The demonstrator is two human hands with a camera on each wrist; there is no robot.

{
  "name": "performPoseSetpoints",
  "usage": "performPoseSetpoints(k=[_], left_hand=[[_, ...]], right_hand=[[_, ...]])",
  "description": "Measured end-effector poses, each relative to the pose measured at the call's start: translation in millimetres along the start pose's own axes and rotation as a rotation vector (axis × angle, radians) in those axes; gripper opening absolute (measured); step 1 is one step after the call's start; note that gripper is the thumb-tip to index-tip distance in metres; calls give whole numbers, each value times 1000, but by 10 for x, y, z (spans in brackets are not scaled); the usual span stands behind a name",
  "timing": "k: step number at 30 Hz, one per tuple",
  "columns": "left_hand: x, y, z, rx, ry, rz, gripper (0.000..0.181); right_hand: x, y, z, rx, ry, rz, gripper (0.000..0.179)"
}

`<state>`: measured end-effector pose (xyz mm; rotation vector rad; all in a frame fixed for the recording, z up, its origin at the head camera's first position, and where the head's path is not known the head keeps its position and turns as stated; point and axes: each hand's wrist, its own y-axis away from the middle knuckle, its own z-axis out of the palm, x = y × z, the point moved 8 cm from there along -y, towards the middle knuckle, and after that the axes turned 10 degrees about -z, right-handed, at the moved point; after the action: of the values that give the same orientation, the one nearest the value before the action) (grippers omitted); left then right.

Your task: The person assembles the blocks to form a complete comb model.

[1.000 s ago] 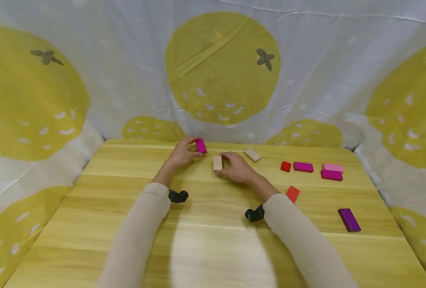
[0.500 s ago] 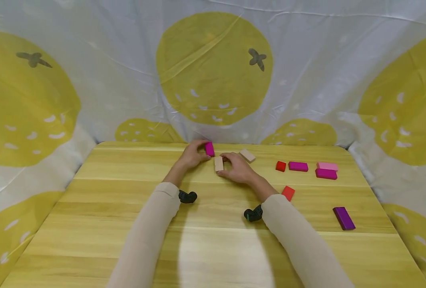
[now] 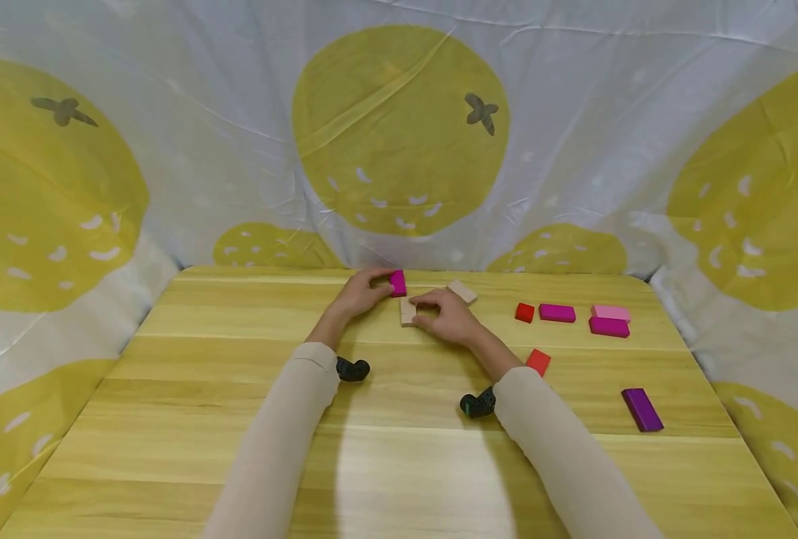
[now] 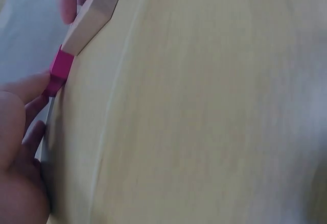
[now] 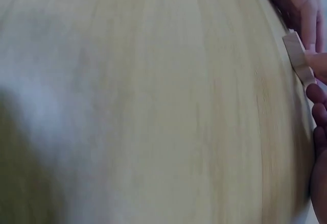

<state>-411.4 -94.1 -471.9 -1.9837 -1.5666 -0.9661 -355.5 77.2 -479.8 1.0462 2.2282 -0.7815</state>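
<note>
My left hand (image 3: 358,293) pinches a magenta wooden block (image 3: 397,283) between thumb and fingers near the table's far edge. Just in front of it, an unpainted wooden block (image 3: 407,313) is held by my right hand (image 3: 449,316), thumb on the near side and fingers on the far side. In the left wrist view the magenta block (image 4: 60,67) meets or nearly meets one end of the unpainted block (image 4: 92,20). The right wrist view shows the unpainted block (image 5: 296,53) at its right edge, partly covered by my fingertips. A second unpainted block (image 3: 462,292) lies behind my right hand.
To the right lie a small red block (image 3: 524,313), a magenta block (image 3: 557,313), a pink block (image 3: 611,311) against another magenta one (image 3: 609,327), and a purple block (image 3: 642,409). A flat red block (image 3: 538,362) sits beside my right forearm. A patterned curtain (image 3: 399,127) hangs behind the table.
My left hand has moved right with the magenta block, bringing it close behind the unpainted block. My right hand has stayed nearly in place. The head view has shifted slightly.
</note>
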Motion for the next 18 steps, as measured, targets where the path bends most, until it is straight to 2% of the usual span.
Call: performPoseSetpoints(k=[5,10,13,18], left_hand=[[37,-3,46,13,-77,-9,44],[61,0,88,3,-151,14,44],[70,5,104,-8,-170,31,44],[55,-5,103,8,-195,39,44]], right_hand=[[-23,14,1,7,45,-35,41],[-19,37,2,8,54,-34,40],[-14,40,5,6,58,-22,41],[-51,12,9,15,72,-41,42]])
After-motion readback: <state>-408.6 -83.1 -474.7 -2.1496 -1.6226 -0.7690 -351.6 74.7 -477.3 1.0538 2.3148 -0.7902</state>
